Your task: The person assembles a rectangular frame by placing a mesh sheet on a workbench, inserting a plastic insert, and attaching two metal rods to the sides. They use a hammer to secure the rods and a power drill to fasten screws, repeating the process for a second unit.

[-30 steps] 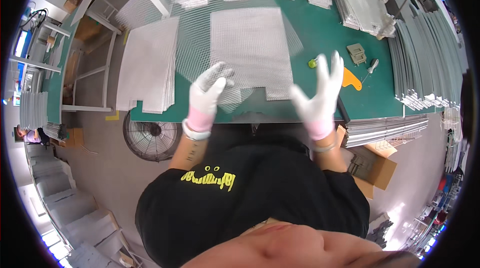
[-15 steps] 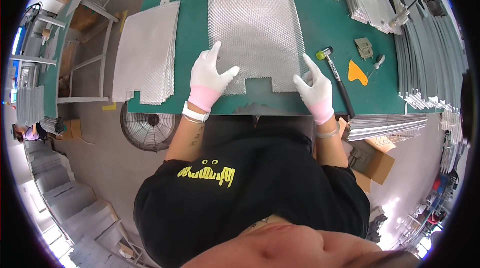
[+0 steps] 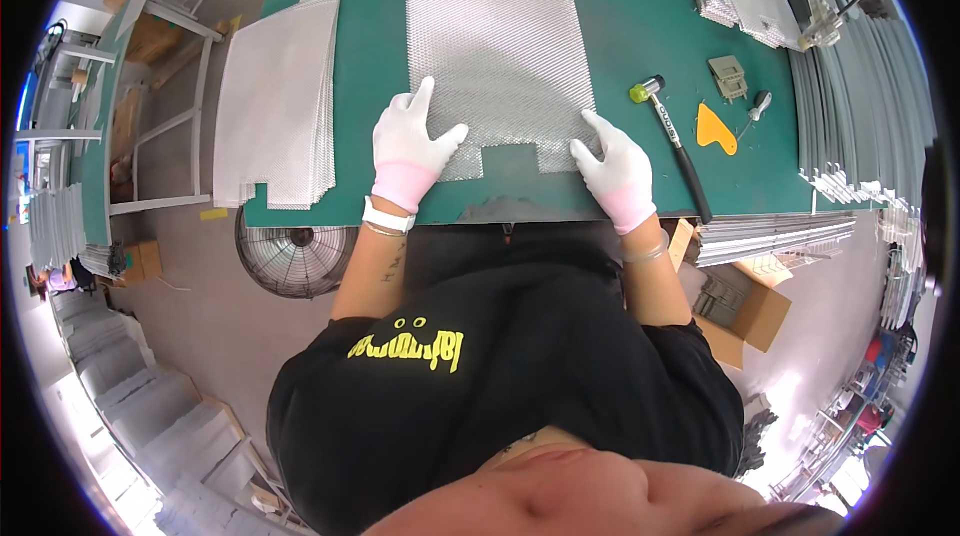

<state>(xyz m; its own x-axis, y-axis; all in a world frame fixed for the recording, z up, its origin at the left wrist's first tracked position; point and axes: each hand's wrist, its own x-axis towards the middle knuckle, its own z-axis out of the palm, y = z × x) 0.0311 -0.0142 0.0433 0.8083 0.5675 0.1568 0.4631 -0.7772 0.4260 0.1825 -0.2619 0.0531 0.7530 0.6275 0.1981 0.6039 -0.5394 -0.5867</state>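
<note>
A silvery expanded-metal mesh sheet (image 3: 500, 56) lies on the green tabletop in front of me, a notch cut into its near edge. My left hand (image 3: 412, 144), in a white glove with a pink cuff, rests at the sheet's near left corner, index finger and thumb spread. At the near right corner is my right hand (image 3: 613, 168), gloved alike, its thumb and fingers apart along the edge. Neither hand is closed round the sheet. Right of it lie a mallet (image 3: 668, 131) with a black handle, an orange scraper (image 3: 714, 128) and a small screwdriver (image 3: 760, 108).
A stack of mesh sheets (image 3: 275, 96) sits at the table's left, and another stack (image 3: 745, 1) at the far right. A grey-green block (image 3: 728, 78) lies behind the scraper. Many grey strips (image 3: 865, 116) stand along the right side. Below the table's left edge is a floor fan (image 3: 295, 254).
My right hand has shifted slightly left with the sheet's right edge. The whole table appears a little further left and higher as the view moved.
</note>
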